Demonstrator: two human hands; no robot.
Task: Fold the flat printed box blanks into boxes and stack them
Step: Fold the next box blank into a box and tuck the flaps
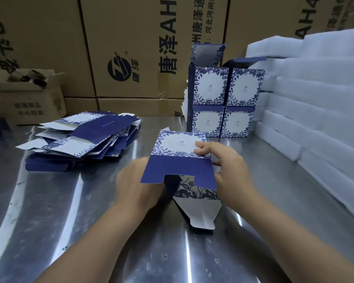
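Right grip (223, 162) pinches the right edge of the half-folded box (180, 148) just above the table (70, 221), between the flat blanks (86, 135) and the stacked boxes (223, 103), while left grip (135, 186) reaches behind its blue flap, fingers hidden, hold unclear.

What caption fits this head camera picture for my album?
Left hand and right hand fold a blue floral box blank near stacked boxes.

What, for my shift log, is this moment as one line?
right hand: pinches half-folded blue-and-white floral cardboard box | left hand: behind its flap, fingers hidden | folded boxes: stacked two-by-two | flat blanks: piled
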